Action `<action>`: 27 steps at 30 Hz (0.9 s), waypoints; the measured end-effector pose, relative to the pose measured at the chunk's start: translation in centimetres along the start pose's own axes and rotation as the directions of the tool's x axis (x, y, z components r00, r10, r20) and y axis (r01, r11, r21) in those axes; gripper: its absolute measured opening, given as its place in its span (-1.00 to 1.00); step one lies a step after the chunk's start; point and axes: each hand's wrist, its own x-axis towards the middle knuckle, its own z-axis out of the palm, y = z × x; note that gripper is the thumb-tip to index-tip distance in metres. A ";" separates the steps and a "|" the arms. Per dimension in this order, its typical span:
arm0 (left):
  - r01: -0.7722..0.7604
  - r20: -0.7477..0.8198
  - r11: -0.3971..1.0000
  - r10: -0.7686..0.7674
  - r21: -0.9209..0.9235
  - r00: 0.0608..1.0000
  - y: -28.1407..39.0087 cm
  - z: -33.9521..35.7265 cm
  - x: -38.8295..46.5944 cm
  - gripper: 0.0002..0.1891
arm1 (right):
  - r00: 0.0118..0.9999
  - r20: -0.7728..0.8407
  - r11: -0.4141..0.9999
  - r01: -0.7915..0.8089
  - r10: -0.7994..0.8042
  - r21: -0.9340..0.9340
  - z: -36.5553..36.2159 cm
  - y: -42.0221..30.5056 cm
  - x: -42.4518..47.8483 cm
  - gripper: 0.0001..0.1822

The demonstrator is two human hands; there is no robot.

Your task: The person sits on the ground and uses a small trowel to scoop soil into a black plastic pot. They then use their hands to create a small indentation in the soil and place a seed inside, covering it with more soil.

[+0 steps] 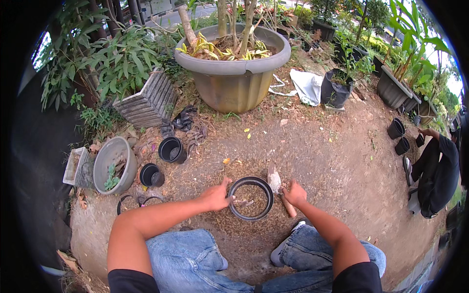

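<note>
In front of me on the bare soil stands a round black plastic pot point(270, 197), filled with a brown, crumbly material that has a pale piece lying on top. My left hand point(218, 196) grips the left side of its rim, thumb over the edge. Just right of the pot, my right hand point(294, 193) has its fingertips at the neck of a hand trowel point(274, 179). The trowel's dirt-caked blade points away from me and its wooden handle slants down beside the pot. Whether the fingers close on the trowel is hard to tell.
Two empty black pots point(172, 149) stand to the left, near a grey round planter point(115, 164) and a ribbed rectangular planter point(146, 99). A large grey planter point(231, 84) with a tree stands ahead. White cloth point(307, 86) lies beside it. A person point(438, 172) crouches far right near small black pots.
</note>
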 end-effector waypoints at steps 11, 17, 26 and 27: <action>0.111 0.109 0.980 -0.094 -0.164 0.990 -4.1 6.0 6.1 -0.14 | 0.967 0.211 0.980 0.167 -0.142 -0.107 4.5 3.3 1.3 -0.49; 0.137 0.147 0.978 -0.114 -0.158 0.983 -4.0 5.1 5.3 -0.10 | 0.963 0.236 0.980 0.162 -0.132 -0.113 1.1 0.9 2.6 -0.44; 0.057 0.084 0.985 -0.044 -0.164 0.995 -7.5 -0.4 7.2 -0.54 | 0.882 0.210 0.813 0.470 -0.421 -0.344 -5.1 -6.0 8.8 -0.55; -0.009 0.079 1.000 0.012 -0.030 0.997 -8.4 -0.6 7.4 -0.55 | 0.877 0.212 0.806 0.481 -0.432 -0.345 -5.4 -7.0 9.5 -0.55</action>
